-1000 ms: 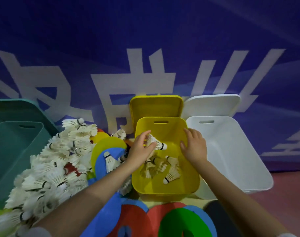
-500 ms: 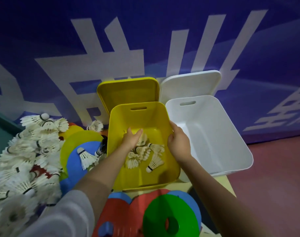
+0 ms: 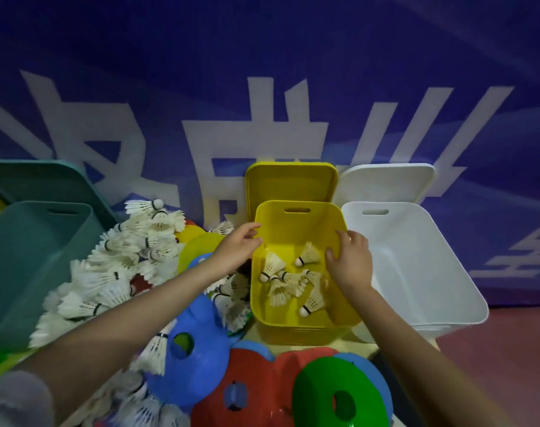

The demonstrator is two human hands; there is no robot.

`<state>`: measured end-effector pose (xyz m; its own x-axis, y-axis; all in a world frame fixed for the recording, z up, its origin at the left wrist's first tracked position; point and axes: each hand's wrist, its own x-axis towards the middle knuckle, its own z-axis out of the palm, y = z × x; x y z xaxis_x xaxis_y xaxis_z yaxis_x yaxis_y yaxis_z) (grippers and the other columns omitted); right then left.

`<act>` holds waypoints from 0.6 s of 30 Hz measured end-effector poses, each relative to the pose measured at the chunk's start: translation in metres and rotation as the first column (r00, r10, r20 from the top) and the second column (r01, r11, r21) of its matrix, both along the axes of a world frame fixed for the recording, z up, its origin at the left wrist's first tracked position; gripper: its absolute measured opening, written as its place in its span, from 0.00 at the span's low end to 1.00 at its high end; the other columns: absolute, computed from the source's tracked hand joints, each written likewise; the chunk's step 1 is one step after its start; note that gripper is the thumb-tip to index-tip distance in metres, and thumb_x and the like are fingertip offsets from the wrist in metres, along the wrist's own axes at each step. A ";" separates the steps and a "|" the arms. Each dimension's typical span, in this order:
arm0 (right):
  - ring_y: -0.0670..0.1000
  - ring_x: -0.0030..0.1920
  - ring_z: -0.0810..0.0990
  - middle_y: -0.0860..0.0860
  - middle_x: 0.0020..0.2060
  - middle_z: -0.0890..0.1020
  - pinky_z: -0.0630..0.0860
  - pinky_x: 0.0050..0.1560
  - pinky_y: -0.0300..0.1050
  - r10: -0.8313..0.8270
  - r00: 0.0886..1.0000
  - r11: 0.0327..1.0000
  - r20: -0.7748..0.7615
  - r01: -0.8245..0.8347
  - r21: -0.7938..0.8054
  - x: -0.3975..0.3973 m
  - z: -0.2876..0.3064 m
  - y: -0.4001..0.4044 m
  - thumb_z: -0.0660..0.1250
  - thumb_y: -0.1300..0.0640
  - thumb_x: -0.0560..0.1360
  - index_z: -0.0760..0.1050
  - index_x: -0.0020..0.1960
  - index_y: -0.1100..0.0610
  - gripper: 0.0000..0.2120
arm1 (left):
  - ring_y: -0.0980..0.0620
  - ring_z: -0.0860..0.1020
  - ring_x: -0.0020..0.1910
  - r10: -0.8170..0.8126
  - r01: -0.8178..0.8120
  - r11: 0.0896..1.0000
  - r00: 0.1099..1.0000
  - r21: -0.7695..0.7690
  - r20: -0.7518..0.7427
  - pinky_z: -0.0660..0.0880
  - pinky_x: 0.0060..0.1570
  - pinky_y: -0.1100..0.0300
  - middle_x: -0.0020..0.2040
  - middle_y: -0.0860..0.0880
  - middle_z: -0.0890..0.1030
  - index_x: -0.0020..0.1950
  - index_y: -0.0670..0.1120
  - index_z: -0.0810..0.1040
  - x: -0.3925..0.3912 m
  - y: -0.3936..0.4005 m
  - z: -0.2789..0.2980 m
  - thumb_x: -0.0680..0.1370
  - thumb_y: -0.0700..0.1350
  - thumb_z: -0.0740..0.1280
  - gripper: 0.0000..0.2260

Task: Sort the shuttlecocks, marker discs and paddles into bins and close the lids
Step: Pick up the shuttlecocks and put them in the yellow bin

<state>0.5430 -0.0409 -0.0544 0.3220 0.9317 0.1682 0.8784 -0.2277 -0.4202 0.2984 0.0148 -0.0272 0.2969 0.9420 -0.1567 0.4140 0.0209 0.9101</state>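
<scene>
A yellow bin (image 3: pixel 293 223) stands in the middle with several white shuttlecocks (image 3: pixel 288 280) lying on its bottom. My left hand (image 3: pixel 236 249) hovers at the bin's left rim, fingers relaxed and holding nothing. My right hand (image 3: pixel 351 261) grips the bin's right wall from above. A large heap of shuttlecocks (image 3: pixel 120 266) lies to the left of the bin. Coloured marker discs lie in front: blue (image 3: pixel 191 359), red (image 3: pixel 250 389) and green (image 3: pixel 333 392). No paddle is clearly visible.
An empty white bin (image 3: pixel 422 260) stands right of the yellow one, a teal bin (image 3: pixel 25 260) at far left. The yellow lid (image 3: pixel 290 183) and white lid (image 3: pixel 385 183) lean against the blue banner wall behind. Red floor lies at right.
My left hand let go of its shuttlecock inside the yellow bin and drew back to the left rim. My right hand stays on the bin's right wall. The camera view shifted.
</scene>
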 end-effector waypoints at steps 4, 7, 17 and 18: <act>0.56 0.61 0.73 0.55 0.59 0.77 0.71 0.57 0.49 0.183 0.974 0.976 -0.134 -0.165 0.141 -0.094 0.032 -0.022 0.64 0.54 0.76 0.74 0.64 0.56 0.17 | 0.54 0.77 0.52 0.030 -0.029 0.997 0.999 0.067 -0.019 0.75 0.51 0.56 0.56 0.51 0.76 0.64 0.52 0.73 -0.070 -0.018 0.020 0.80 0.44 0.62 0.13; 0.52 0.56 0.76 0.52 0.56 0.79 0.72 0.50 0.45 0.343 0.920 0.935 -0.187 -0.315 0.166 -0.160 0.041 -0.040 0.63 0.54 0.78 0.77 0.61 0.55 0.13 | 0.54 0.78 0.50 0.020 -0.013 0.994 0.998 0.112 -0.058 0.74 0.48 0.60 0.51 0.53 0.77 0.60 0.52 0.75 -0.124 -0.031 0.019 0.80 0.42 0.62 0.10; 0.45 0.51 0.77 0.49 0.54 0.77 0.73 0.50 0.42 0.171 0.854 0.942 -0.492 -0.287 -0.172 -0.320 -0.042 -0.115 0.60 0.46 0.80 0.68 0.69 0.52 0.20 | 0.60 0.75 0.53 -0.044 0.116 0.972 0.944 0.203 -0.327 0.71 0.53 0.68 0.57 0.54 0.74 0.62 0.53 0.75 -0.271 -0.096 -0.017 0.79 0.48 0.64 0.11; 0.48 0.57 0.76 0.50 0.61 0.75 0.74 0.55 0.45 0.140 0.870 0.943 -0.473 -0.263 -0.205 -0.329 -0.051 -0.119 0.59 0.45 0.80 0.65 0.72 0.51 0.22 | 0.59 0.74 0.55 -0.067 0.157 0.965 0.923 0.212 -0.379 0.71 0.54 0.66 0.58 0.56 0.72 0.63 0.55 0.74 -0.280 -0.102 -0.022 0.78 0.51 0.65 0.13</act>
